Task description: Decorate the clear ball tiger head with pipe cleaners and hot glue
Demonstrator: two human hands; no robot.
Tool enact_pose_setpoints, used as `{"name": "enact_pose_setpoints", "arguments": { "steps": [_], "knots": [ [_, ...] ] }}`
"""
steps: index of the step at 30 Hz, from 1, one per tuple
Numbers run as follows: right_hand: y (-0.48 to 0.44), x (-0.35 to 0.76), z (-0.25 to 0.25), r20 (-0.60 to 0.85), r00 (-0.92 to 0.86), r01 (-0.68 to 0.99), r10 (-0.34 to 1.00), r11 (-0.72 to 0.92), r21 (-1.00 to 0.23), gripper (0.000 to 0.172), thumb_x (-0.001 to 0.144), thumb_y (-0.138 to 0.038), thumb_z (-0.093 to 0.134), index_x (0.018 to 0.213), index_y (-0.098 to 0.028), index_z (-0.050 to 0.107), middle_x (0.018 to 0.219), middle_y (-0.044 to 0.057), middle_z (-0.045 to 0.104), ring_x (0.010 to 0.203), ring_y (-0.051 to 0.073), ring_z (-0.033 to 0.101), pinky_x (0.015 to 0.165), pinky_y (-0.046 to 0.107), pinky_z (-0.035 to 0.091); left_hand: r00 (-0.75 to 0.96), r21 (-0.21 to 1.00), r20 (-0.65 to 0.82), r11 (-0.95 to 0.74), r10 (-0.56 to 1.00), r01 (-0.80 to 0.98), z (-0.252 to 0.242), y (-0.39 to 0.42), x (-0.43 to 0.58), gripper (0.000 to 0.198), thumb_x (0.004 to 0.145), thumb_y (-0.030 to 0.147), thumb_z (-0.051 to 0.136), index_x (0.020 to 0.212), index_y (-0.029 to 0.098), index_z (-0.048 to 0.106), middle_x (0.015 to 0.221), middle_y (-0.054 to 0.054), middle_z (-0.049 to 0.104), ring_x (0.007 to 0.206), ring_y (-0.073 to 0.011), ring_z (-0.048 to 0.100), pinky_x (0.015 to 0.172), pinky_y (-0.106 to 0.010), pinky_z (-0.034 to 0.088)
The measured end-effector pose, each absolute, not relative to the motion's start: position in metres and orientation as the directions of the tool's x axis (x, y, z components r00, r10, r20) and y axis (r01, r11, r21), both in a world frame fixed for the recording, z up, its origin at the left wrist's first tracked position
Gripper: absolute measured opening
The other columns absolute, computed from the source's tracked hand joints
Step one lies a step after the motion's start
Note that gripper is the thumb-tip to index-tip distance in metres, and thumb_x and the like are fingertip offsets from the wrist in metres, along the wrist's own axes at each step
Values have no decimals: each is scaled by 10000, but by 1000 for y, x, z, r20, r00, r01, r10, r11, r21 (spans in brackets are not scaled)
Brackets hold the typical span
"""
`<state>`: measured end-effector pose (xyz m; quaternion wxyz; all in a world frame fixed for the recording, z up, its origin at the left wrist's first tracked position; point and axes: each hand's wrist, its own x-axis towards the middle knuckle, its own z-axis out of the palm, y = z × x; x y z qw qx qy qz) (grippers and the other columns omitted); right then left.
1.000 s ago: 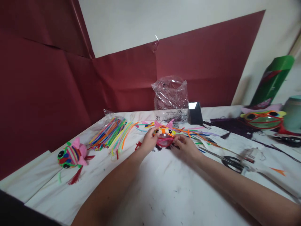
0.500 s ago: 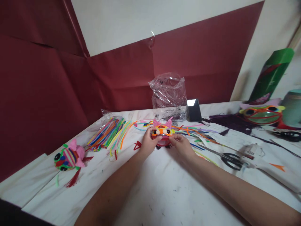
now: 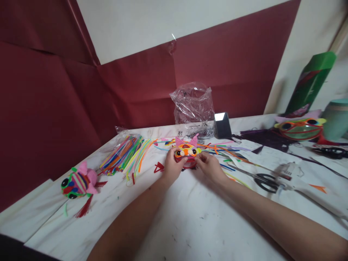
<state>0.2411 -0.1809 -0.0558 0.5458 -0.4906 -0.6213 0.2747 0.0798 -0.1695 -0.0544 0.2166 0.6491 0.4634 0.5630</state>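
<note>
A small pipe-cleaner animal head (image 3: 186, 146) with pink pointed ears, an orange and yellow brow, black eyes and a red-rimmed mouth is held just above the table at the middle. My left hand (image 3: 173, 165) grips its left side, thumb across the front below the eye. On its other side, my right hand (image 3: 210, 167) is closed, with thumb and fingertips pinched at the red mouth rim. Whether the right fingertips also hold a small separate piece cannot be made out. A bent red pipe cleaner (image 3: 159, 166) lies left of my left hand.
Bundled pipe cleaners (image 3: 119, 154) and a finished-looking pink and green figure (image 3: 78, 181) lie left. Behind stand a clear plastic bag (image 3: 193, 105) and a phone (image 3: 223, 125). Scissors (image 3: 265, 181), a white glue gun (image 3: 292, 177) and a similar animal head (image 3: 301, 128) are right.
The view has shifted slightly, moving the surroundings a little left in the picture. Both hands keep their hold on the animal head, with hardly any movement of the fingers.
</note>
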Motion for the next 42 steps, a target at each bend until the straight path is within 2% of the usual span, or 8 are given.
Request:
{"name": "enact_pose_setpoints", "arguments": {
  "steps": [7, 13, 21, 25, 30, 37, 39, 42],
  "knots": [
    [-183, 236, -61, 392, 44, 323, 919, 358, -876, 180, 741, -375, 509, 653, -219, 514, 570, 1, 568, 535, 161, 507, 538, 282, 361, -13, 685, 646, -573, 763, 450, -56, -174, 84, 318, 734, 191, 649, 1033, 204, 543, 1082, -69, 590, 1072, -211, 541, 956, -379, 420],
    [-180, 239, -66, 387, 46, 313, 921, 354, -881, 190, 749, -381, 495, 646, -221, 504, 578, 6, 575, 547, 165, 512, 558, 292, 389, -72, 758, 596, -531, 800, 378, -59, -175, 86, 123, 821, 242, 573, 920, 206, 509, 1112, -84, 598, 1141, -192, 535, 964, -349, 416],
    [-179, 241, -67, 413, 37, 296, 910, 384, -875, 212, 788, -396, 478, 661, -226, 481, 594, 1, 552, 559, 158, 503, 549, 282, 397, -59, 703, 638, -549, 768, 452, -56, -179, 85, 148, 732, 150, 600, 735, 212, 465, 1002, -59, 613, 1172, -224, 523, 990, -410, 401],
    [-180, 243, -68, 455, 5, 314, 890, 431, -846, 205, 826, -385, 452, 700, -227, 482, 629, 4, 556, 589, 165, 514, 566, 285, 407, -43, 649, 683, -579, 729, 494, -56, -180, 84, 132, 725, 150, 621, 753, 210, 507, 992, -65, 600, 1151, -231, 532, 986, -417, 407],
    [-186, 246, -66, 522, -59, 384, 851, 502, -775, 155, 835, -333, 472, 725, -227, 500, 715, 27, 581, 676, 186, 533, 631, 304, 413, -17, 469, 795, -597, 606, 651, -56, -183, 83, 97, 754, 192, 654, 838, 205, 606, 1062, -84, 584, 1082, -234, 529, 954, -405, 412],
    [-192, 245, -62, 587, -68, 485, 806, 541, -687, 153, 844, -287, 473, 718, -217, 524, 721, 49, 597, 699, 210, 523, 648, 328, 366, 220, 206, 812, -618, 541, 759, -49, -192, 81, 149, 873, 228, 539, 879, 226, 689, 828, -57, 644, 852, -200, 556, 799, -358, 418],
    [-193, 246, -61, 628, -90, 549, 773, 564, -616, 143, 851, -273, 491, 739, -209, 554, 721, 50, 619, 702, 211, 528, 675, 337, 349, 257, 166, 812, -630, 524, 759, -47, -194, 82, 177, 882, 235, 519, 857, 225, 695, 799, -61, 642, 838, -202, 560, 791, -361, 418],
    [-195, 250, -57, 717, -194, 670, 669, 625, -401, 146, 887, -248, 488, 800, -197, 594, 749, 53, 648, 730, 212, 541, 722, 345, 326, 305, 160, 800, -673, 517, 722, -46, -198, 86, 224, 892, 223, 477, 809, 225, 685, 752, -62, 630, 796, -198, 568, 772, -353, 434]
  ]
}}
